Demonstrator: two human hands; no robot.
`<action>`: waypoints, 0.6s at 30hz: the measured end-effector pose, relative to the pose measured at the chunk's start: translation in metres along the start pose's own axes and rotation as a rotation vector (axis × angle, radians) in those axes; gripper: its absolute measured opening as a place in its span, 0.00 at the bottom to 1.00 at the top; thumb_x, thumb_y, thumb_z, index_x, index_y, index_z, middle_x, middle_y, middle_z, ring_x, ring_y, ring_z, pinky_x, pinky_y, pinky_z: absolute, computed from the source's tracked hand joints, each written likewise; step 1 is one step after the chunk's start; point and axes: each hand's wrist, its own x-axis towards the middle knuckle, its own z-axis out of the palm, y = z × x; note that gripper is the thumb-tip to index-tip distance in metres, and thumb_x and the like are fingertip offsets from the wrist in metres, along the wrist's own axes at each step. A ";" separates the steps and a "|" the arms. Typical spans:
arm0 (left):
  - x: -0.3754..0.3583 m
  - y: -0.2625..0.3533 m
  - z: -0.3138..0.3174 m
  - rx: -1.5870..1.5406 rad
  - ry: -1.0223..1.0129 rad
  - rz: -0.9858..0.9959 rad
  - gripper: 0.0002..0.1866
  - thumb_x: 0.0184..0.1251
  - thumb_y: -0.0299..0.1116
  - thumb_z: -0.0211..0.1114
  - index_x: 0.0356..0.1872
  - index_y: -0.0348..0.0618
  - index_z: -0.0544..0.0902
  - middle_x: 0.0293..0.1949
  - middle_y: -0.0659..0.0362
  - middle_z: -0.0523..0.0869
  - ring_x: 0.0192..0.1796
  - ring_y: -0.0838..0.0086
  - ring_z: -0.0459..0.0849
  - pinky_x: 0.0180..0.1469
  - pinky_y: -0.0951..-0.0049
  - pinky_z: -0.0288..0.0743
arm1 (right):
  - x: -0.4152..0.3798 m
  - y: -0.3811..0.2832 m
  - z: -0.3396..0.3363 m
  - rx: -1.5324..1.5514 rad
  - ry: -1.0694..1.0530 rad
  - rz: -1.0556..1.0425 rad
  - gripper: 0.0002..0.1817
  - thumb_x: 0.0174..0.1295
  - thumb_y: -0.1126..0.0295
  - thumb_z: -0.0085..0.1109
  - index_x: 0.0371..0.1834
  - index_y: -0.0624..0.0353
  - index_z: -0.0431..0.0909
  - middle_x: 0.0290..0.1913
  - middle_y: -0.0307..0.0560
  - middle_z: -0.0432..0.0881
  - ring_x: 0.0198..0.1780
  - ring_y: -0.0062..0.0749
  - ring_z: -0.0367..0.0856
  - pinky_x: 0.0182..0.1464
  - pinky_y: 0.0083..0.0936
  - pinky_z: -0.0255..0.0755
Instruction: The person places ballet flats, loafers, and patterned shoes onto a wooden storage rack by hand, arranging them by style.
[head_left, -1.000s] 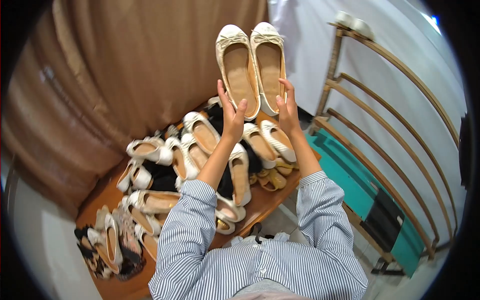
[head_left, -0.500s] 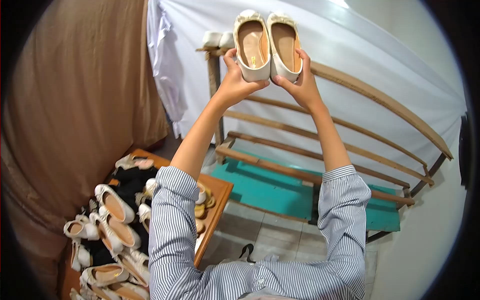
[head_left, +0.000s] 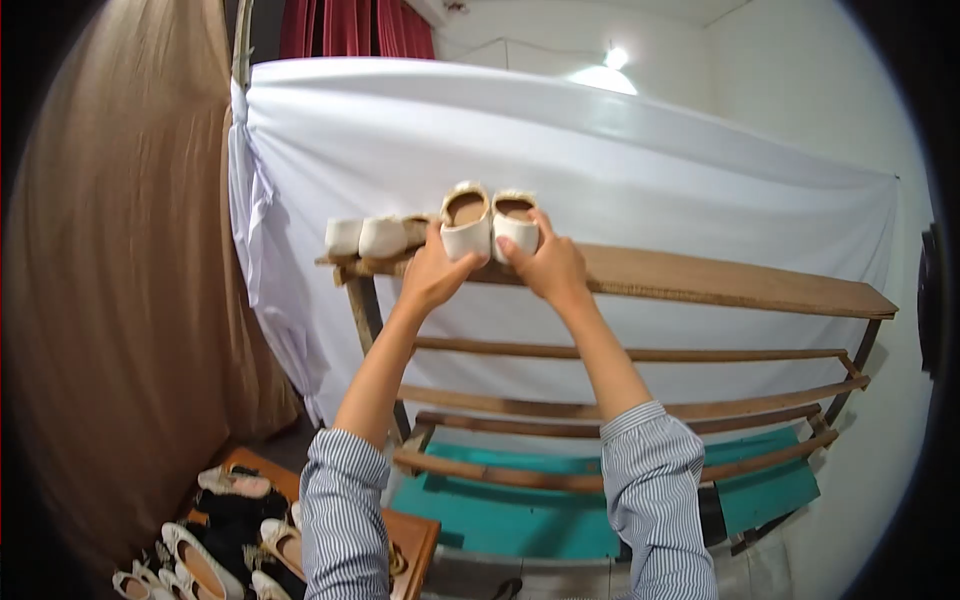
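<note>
A white ballet flat (head_left: 467, 238) is gripped at the heel by my left hand (head_left: 437, 270), fingers wrapped along its outer side. Its mate, a second white flat (head_left: 516, 240), sits in my right hand (head_left: 556, 268), with the thumb pressed on the heel. Both shoes point away from me, side by side, right at the wooden top shelf (head_left: 720, 282). Just left of my left hand, another pair of white shoes (head_left: 382, 238) stands on that shelf, heels facing me.
Lower wooden slats (head_left: 640, 354) and a turquoise board (head_left: 520, 510) lie below the shelf. White cloth (head_left: 640, 190) hangs behind it, a brown curtain (head_left: 130, 250) at left. Several pale shoes (head_left: 200, 560) crowd a wooden table (head_left: 418, 545) at lower left.
Both hands have brought the pair of flats lower in view and forward to the top shelf, beside the standing pair. My view has tilted up, showing more of the cloth and ceiling.
</note>
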 end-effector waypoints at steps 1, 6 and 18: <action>0.006 -0.002 -0.001 0.052 0.004 -0.024 0.45 0.44 0.54 0.64 0.59 0.30 0.61 0.44 0.38 0.80 0.49 0.49 0.79 0.52 0.60 0.70 | 0.007 0.003 0.005 0.009 -0.020 0.000 0.45 0.46 0.32 0.52 0.60 0.57 0.67 0.35 0.63 0.82 0.42 0.55 0.81 0.44 0.44 0.74; 0.023 -0.016 -0.011 0.128 0.030 -0.054 0.39 0.45 0.54 0.62 0.52 0.29 0.70 0.39 0.39 0.82 0.46 0.51 0.81 0.49 0.60 0.72 | 0.016 -0.008 0.028 -0.058 -0.062 0.014 0.40 0.51 0.35 0.50 0.60 0.53 0.67 0.34 0.58 0.83 0.41 0.53 0.82 0.44 0.42 0.74; 0.008 -0.022 -0.012 0.390 0.126 0.162 0.38 0.54 0.46 0.60 0.62 0.33 0.61 0.25 0.44 0.83 0.31 0.52 0.83 0.35 0.57 0.75 | 0.018 -0.020 0.037 -0.247 -0.168 0.061 0.43 0.54 0.33 0.44 0.58 0.63 0.65 0.35 0.56 0.83 0.41 0.46 0.82 0.50 0.41 0.66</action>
